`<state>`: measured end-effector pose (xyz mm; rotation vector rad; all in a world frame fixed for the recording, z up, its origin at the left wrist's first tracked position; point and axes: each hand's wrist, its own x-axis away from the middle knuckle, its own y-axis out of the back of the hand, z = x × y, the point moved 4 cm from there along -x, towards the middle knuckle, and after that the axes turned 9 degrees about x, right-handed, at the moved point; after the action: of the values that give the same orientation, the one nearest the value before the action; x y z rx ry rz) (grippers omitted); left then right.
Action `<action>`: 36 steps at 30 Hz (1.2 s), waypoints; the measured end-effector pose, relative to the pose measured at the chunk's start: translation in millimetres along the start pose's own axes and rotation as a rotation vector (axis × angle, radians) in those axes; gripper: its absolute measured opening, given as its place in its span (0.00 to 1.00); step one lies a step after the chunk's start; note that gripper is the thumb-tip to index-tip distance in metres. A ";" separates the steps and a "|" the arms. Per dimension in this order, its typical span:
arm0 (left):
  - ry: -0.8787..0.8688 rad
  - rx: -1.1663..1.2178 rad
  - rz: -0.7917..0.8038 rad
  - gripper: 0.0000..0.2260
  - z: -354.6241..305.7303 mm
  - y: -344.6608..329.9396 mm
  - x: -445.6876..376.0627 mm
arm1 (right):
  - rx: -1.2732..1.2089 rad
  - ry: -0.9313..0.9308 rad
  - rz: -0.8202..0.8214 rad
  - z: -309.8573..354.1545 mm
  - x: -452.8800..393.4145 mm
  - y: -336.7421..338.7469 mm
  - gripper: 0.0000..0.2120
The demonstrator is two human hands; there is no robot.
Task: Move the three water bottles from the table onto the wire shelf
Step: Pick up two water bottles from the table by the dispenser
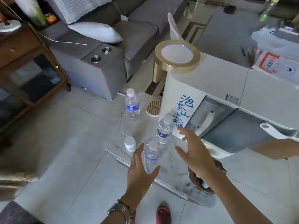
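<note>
Three clear water bottles with white caps and blue labels stand upright on a pale marble table (pixel 174 178). The far bottle (pixel 132 105) stands alone near the table's back edge. The middle bottle (pixel 164 130) stands beside a tall white dispenser. The near bottle (pixel 152 155) sits between my hands. My left hand (pixel 140 168) is open, fingers spread, just left of the near bottle. My right hand (pixel 194 150) is open too, a little to the right of the near and middle bottles. Neither hand touches a bottle. No wire shelf is in view.
A small white-capped jar (pixel 130 144) stands left of the near bottle. The tall white water dispenser (pixel 178 88) with a gold-rimmed top rises at the table's right. A dark bowl (pixel 202 180) sits under my right forearm. A grey sofa (pixel 113 46) and a wooden cabinet (pixel 29 65) lie beyond.
</note>
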<state>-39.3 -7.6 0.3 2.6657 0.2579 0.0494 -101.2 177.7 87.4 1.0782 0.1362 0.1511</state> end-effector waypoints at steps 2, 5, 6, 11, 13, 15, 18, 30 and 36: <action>0.047 0.074 -0.011 0.43 3.3 -9.0 -1.4 | -0.066 0.023 -0.037 -6.4 -2.6 -3.5 0.27; 0.093 0.172 -0.043 0.44 17.7 -25.0 -0.8 | -0.127 0.033 -0.030 -16.2 -5.8 -11.0 0.27; 0.109 0.196 -0.064 0.44 19.0 -29.0 -0.6 | -0.134 0.035 -0.032 -19.1 -5.8 -13.4 0.26; 0.095 0.269 -0.212 0.44 22.9 -44.0 -10.6 | -0.174 0.043 -0.081 -31.3 -14.0 -24.4 0.28; 0.081 0.272 -0.265 0.45 23.4 -47.8 -13.7 | -0.202 0.029 -0.086 -33.3 -16.1 -30.0 0.30; 0.054 0.269 -0.292 0.44 25.5 -51.9 -15.0 | -0.224 0.021 -0.089 -35.1 -16.9 -34.3 0.32; 0.087 0.276 -0.333 0.39 28.9 -55.6 -18.1 | -0.259 0.020 -0.088 -37.8 -17.2 -39.1 0.33; 0.064 0.305 -0.327 0.37 12.6 -34.6 -36.3 | -0.335 -0.029 -0.094 -46.8 -26.3 -56.8 0.36; 0.017 0.273 -0.275 0.37 -8.0 -2.0 -31.4 | -0.465 -0.060 -0.133 -43.4 -36.9 -79.9 0.42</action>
<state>-71.1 -8.3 6.9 2.8710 0.6776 -0.0539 -140.9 171.2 -2.1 0.6075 0.1108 0.0266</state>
